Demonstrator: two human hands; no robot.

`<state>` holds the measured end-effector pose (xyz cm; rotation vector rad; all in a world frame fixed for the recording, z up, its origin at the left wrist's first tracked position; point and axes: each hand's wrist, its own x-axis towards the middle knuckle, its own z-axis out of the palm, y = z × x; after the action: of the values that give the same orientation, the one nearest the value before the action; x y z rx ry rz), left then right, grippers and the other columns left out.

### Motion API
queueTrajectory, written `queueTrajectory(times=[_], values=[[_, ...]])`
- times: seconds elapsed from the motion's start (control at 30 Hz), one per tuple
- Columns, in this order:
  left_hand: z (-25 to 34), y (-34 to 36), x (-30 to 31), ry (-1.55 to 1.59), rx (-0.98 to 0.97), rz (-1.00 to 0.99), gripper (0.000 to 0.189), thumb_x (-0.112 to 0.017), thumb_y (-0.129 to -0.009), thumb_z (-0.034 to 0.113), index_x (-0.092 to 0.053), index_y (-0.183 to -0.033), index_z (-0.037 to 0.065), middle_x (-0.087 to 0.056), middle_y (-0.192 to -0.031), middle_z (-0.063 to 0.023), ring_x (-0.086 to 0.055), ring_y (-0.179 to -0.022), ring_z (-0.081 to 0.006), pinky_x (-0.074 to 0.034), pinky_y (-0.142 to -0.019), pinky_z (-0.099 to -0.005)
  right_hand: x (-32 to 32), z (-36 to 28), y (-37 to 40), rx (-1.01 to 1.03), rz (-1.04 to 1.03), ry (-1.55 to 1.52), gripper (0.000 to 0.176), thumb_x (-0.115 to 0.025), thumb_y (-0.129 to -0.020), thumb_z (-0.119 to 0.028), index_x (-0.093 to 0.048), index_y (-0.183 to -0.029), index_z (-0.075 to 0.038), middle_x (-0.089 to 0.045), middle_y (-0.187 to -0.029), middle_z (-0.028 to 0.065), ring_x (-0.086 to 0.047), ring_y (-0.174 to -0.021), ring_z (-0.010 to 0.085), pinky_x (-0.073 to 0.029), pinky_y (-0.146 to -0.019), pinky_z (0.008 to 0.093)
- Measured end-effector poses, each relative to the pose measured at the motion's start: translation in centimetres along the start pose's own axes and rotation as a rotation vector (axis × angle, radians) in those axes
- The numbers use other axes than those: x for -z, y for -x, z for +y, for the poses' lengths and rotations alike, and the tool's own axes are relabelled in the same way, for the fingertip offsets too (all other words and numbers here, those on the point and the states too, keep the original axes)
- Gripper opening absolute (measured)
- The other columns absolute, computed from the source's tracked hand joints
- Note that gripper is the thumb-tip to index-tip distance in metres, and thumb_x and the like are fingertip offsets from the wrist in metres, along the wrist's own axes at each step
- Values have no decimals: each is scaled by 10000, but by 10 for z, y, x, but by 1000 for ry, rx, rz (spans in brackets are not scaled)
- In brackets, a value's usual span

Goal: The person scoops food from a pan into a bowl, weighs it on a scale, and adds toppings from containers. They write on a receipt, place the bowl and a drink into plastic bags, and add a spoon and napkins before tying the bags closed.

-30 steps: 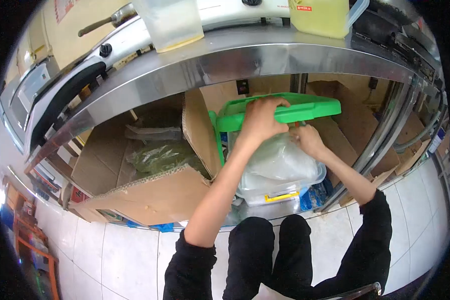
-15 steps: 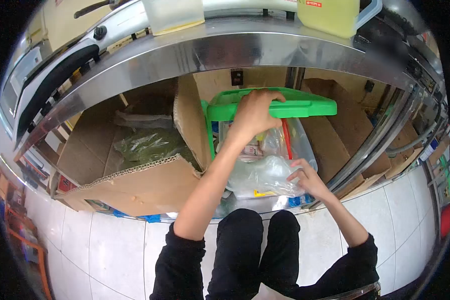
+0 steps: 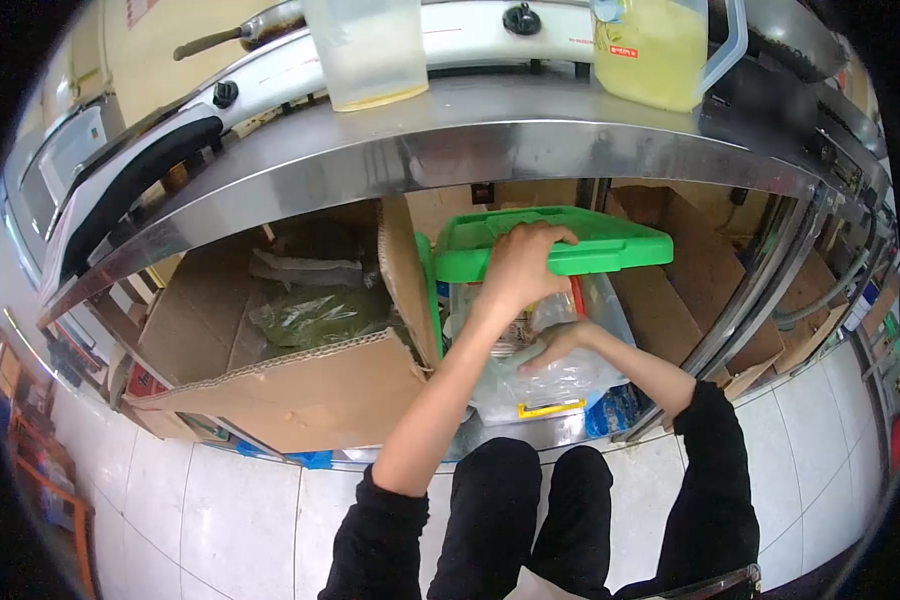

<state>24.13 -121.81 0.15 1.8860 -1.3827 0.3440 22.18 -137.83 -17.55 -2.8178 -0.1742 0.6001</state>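
Observation:
My left hand (image 3: pixel 526 262) grips the front edge of a green lid (image 3: pixel 600 243), which is raised over a clear plastic bin (image 3: pixel 608 310) on the lower shelf. My right hand (image 3: pixel 562 343) rests on clear plastic bags (image 3: pixel 545 385) at the front of the bin, fingers spread over them. Under the lid, a red edge and some packaging show among the bags. A yellow latch (image 3: pixel 552 408) sits on the bin's front. The rear of the bin's inside is hidden by the lid and my hands.
An open cardboard box (image 3: pixel 280 395) with bagged green contents (image 3: pixel 320 315) stands left of the bin. More cardboard boxes (image 3: pixel 660 300) are at right. Above runs a steel counter edge (image 3: pixel 470 155), holding a clear container (image 3: pixel 365 50) and a jug of yellowish liquid (image 3: pixel 650 55).
My right hand has moved left and inward over the plastic bags. The left hand still holds the lid up. The view has tilted upward, showing more of the counter.

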Motion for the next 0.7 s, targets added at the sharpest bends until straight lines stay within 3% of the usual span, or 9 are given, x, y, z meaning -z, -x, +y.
queueTrajectory(times=[0.03, 0.13, 0.2, 0.27, 0.37, 0.4, 0.57, 0.67, 0.7], values=[[0, 2, -1, 8, 6, -15, 461, -723, -512, 129, -644, -966, 108, -634, -945, -146, -604, -894, -326, -487, -788, -404, 1, 5, -8, 16, -64, -87, 793, -563, -634, -717, -572, -1208, -170, -599, -1120, 178, -567, -1041, 324, -401, -930, 404], [-3, 2, -1, -26, 18, -13, 474, -726, -517, 146, -643, -983, 116, -637, -950, -148, -604, -902, -324, -483, -800, -399, -5, -5, -4, -151, 146, 38, 698, -583, -621, -709, -627, -1146, -252, -627, -1083, 136, -585, -1017, 306, -424, -909, 399], [-5, -4, -2, -26, 44, -13, 458, -716, -492, 132, -650, -946, 139, -636, -969, -104, -599, -924, -292, -480, -804, -409, 10, -34, 27, -256, 228, 47, 632, -592, -637, -685, -662, -1084, -244, -642, -1046, 124, -601, -983, 293, -442, -885, 395], [-9, -13, 1, -18, 48, 2, 488, -730, -507, 170, -642, -986, 138, -634, -981, -127, -598, -922, -303, -479, -804, -400, 32, -66, 59, -321, 331, 85, 574, -630, -643, -641, -678, -1052, -241, -663, -961, 124, -624, -931, 274, -476, -827, 382], [-12, -25, 6, -41, 28, 13, 507, -734, -520, 214, -637, -1014, 152, -623, -1005, -138, -561, -977, -319, -467, -824, -403, 50, -49, 70, -334, 483, -22, 561, -659, -631, -619, -678, -1047, -244, -660, -964, 127, -618, -940, 284, -478, -827, 379], [-13, -28, 5, -56, 18, 14, 506, -733, -521, 221, -638, -1013, 154, -622, -1008, -139, -551, -989, -324, -464, -829, -405, 61, -43, 76, -357, 520, -64, 456, -660, -695, -531, -682, -1041, -234, -672, -951, 74, -618, -945, 255, -478, -808, 365], [-10, -35, 0, 3, 67, 20, 508, -726, -526, 252, -642, -1020, 167, -616, -1025, -144, -522, -1039, -331, -459, -840, -412, 83, 4, 61, -487, 1099, -820, 314, -711, -709, -339, -700, -949, -138, -669, -950, 106, -620, -908, 241, -463, -815, 345], [-3, -44, 17, 20, 135, -90, 518, -721, -533, 274, -640, -1036, 182, -613, -1045, -145, -503, -1095, -316, -461, -837, -412, 88, 43, 24, -713, 1420, -823, 294, -704, -727, -295, -689, -909, -64, -667, -899, 131, -615, -866, 231, -456, -798, 338], [-6, -48, 19, 16, 164, -112, 546, -720, -536, 287, -628, -1064, 179, -603, -1075, -148, -494, -1111, -314, -452, -853, -408, 95, 31, 29, -592, 1504, -843, 313, -706, -728, -293, -679, -915, -44, -665, -892, 136, -615, -862, 227, -453, -801, 331]])
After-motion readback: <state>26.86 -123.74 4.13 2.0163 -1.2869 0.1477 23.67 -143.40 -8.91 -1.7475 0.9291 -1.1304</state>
